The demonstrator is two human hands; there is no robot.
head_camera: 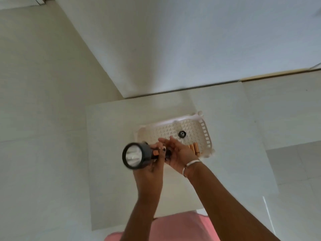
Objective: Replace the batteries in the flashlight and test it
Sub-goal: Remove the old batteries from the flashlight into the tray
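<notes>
Head view, looking down past a pink lap [182, 228] onto a pale table [111, 171]. Farthest left is the flashlight [139, 155], held up off the table with its wide lens turned toward the camera; I cannot tell whether the bulb is lit or only catching the room light. The left hand [154, 164] is wrapped around the flashlight's narrow body just behind the head, fingers curled tight on it. Next comes the right hand [177, 153], wearing a pale bangle [191, 163]. It is cupped against the tail end of the body, palm facing up and left, fingers fairly straight and close together. Whether it holds a battery against that end is hidden.

Behind the hands sits a white basket [206, 134] with a grid floor. On that floor lies a small dark round cap [182, 134], apart from the flashlight, and nearer the right wrist several orange batteries [195, 148] lie side by side.

With the cap off and lying in the basket, I judge the battery change to be midway: cells are going in or coming out at the tail. Next the hand needs to seat the cells the right way round, then fetch the cap and screw it on squarely.
</notes>
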